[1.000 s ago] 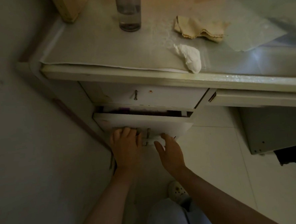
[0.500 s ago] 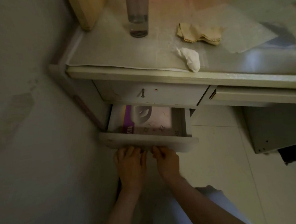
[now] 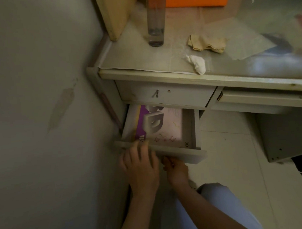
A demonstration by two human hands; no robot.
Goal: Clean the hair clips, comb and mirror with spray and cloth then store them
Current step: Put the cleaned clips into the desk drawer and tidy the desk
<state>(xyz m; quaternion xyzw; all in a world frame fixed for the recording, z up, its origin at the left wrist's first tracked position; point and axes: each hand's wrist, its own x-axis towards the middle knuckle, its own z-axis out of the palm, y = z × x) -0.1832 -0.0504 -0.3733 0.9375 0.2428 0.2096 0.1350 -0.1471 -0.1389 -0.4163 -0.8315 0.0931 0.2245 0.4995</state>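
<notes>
Drawer (image 3: 175,152) slid further out than a second ago; my left hand (image 3: 141,169) lay open-fingered over its front edge, right hand (image 3: 176,171) gripped underneath. Storage space accessible.

Desk top (image 3: 143,61): glossy, smooth sheet w/ glare. Drawer (image 3: 181,153): matt painted front, scuffed. Yellow cloth (image 3: 206,42): soft, crumpled. White wad (image 3: 197,64): tissue-like. Tall tumbler (image 3: 156,20): clear glass or plastic. Purple box (image 3: 158,124): printed card, slight sheen.
</notes>
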